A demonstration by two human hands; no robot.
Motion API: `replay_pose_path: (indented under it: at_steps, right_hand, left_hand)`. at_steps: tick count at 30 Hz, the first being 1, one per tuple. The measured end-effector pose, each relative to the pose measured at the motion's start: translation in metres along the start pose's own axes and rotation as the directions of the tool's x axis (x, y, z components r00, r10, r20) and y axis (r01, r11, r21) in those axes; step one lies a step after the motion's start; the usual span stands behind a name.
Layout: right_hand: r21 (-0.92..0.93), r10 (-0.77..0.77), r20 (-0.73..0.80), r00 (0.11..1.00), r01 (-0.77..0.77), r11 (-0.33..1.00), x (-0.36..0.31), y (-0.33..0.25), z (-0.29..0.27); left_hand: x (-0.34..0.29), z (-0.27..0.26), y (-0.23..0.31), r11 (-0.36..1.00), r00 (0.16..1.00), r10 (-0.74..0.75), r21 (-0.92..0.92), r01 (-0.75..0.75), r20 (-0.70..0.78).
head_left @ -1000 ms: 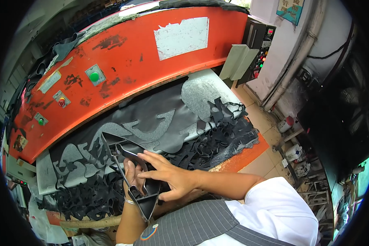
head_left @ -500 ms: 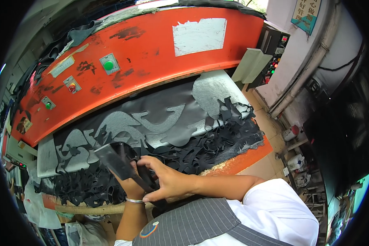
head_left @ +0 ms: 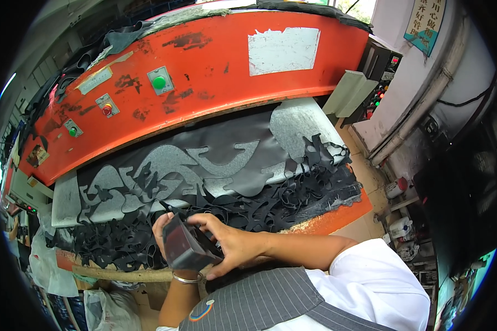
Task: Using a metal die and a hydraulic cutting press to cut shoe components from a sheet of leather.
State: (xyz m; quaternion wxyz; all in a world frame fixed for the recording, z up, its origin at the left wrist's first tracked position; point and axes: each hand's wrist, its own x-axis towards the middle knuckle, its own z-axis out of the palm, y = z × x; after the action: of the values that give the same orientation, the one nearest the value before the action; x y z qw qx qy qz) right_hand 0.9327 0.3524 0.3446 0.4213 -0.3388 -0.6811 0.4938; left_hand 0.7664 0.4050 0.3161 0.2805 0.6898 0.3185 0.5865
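Observation:
Between my hands, over the front edge of the machine bed, is a dark boxy object (head_left: 188,245) with a smooth, slightly shiny face and angled sides; its exact kind is unclear. My left hand (head_left: 161,230), with a bracelet at the wrist, is closed round its far left side, partly hidden behind it. From the right, my right hand (head_left: 234,244) grips it with thumb below and fingers above. Beyond them, a dark leather sheet (head_left: 240,127) with curved cut-outs lies on the pale cutting board (head_left: 65,201). A heap of black leather scraps (head_left: 259,212) covers the board's near side.
The orange press beam (head_left: 215,71) spans the far side, with a green button (head_left: 159,83) and a red button (head_left: 107,109). A control box (head_left: 378,63) stands at the far right. Plastic bags (head_left: 107,311) hang at lower left. Shelves with containers (head_left: 400,227) line the right.
The dark object has turned in my hands, so a broader face now shows, and sits lower. My left fingers have shifted up along its far left side. The view has swung slightly left.

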Motion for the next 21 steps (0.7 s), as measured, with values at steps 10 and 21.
replay_pose_path:
  at_steps: [10, 21]
  right_hand:
    - [-0.095, -0.063, 0.218, 0.974, 0.086, 0.992, 0.013, 0.012, -0.032]
    - [-0.422, 0.005, -0.177, 0.984, -0.08, 0.903, 0.037, 0.022, -0.064]
  left_hand:
    - [0.037, 0.001, 0.023, 0.999, 0.938, 0.02, 0.025, -0.03, 0.346]
    - [0.065, 0.041, -0.064, 0.999, 0.955, 0.037, -0.045, -0.025, 0.295]
